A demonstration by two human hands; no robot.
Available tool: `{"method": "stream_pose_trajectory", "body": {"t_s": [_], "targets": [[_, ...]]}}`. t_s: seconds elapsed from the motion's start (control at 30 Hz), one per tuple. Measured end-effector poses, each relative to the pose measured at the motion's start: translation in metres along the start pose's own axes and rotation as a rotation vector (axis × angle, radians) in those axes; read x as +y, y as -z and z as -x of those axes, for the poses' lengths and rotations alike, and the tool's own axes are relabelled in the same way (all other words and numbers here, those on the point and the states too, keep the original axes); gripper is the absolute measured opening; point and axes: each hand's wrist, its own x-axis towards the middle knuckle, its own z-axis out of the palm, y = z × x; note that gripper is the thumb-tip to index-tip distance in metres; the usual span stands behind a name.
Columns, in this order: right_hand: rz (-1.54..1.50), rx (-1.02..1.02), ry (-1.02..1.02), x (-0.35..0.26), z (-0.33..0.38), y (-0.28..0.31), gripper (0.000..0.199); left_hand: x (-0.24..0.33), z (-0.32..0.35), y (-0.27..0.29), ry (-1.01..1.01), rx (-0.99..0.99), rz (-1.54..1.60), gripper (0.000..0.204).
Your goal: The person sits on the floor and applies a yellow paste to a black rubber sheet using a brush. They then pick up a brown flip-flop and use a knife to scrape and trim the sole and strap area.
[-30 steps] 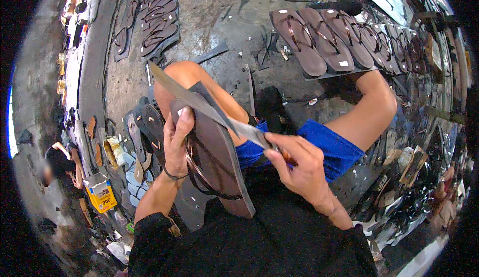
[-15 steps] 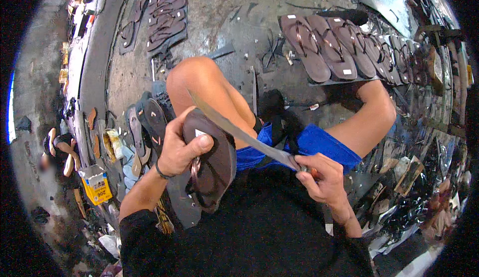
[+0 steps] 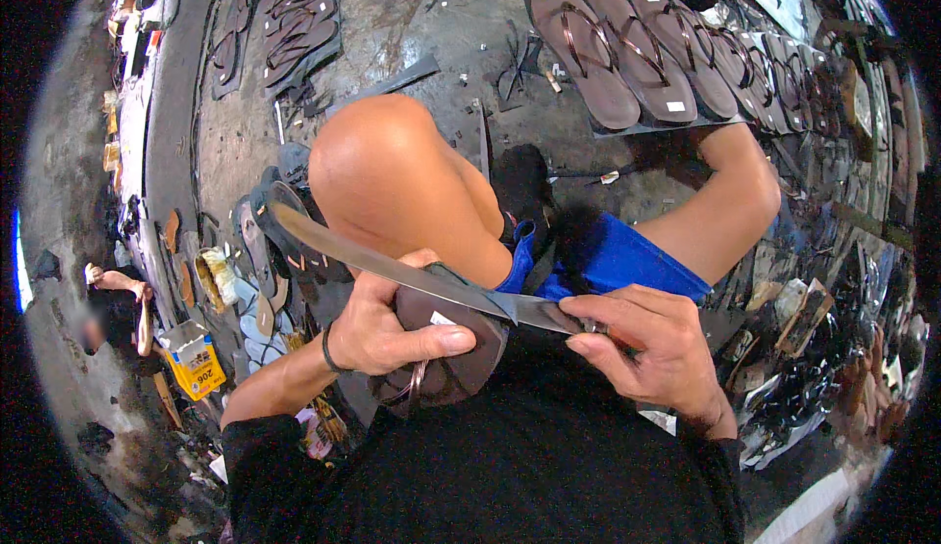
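My left hand (image 3: 377,323) grips a brown flip-flop (image 3: 463,360) in front of my chest, the thumb pressed on the footbed beside a small white label. My right hand (image 3: 652,348) is closed round the handle of a long knife (image 3: 368,260). Its blade lies across the far edge of the flip-flop, just beyond my left thumb, and its tip points to the far left. A thin dark flap of sole material (image 3: 456,277) shows beside the blade. Most of the knife's handle is hidden by my fingers.
Brown flip-flops (image 3: 642,54) stand in a row at the far right, with more flip-flops (image 3: 299,20) at the far left. A yellow and white box (image 3: 191,360) sits at the left. Scraps litter the right side. My bare knees (image 3: 372,142) flank the work.
The flip-flop has moved right and tilted. My right hand has turned the knife, and its blade now rests across the flip-flop's edge, the tip farther left.
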Motion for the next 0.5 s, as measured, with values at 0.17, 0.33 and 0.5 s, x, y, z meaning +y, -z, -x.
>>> {"method": "stream_pose_trajectory", "body": {"t_s": [0.17,0.33,0.5], "targets": [[-0.063,0.056,0.043,-0.007,-0.018,-0.013,0.027,0.003,-0.004,-0.001,-0.004,-0.035,-0.014,0.038],[-0.158,0.121,0.242,0.004,-0.054,-0.036,0.025,0.014,-0.019,-0.015,-0.096,-0.252,-0.256,0.050],[-0.631,0.670,-0.140,0.034,-0.031,0.003,0.034,0.085,-0.094,0.004,-0.313,0.554,0.161,0.054]]}}
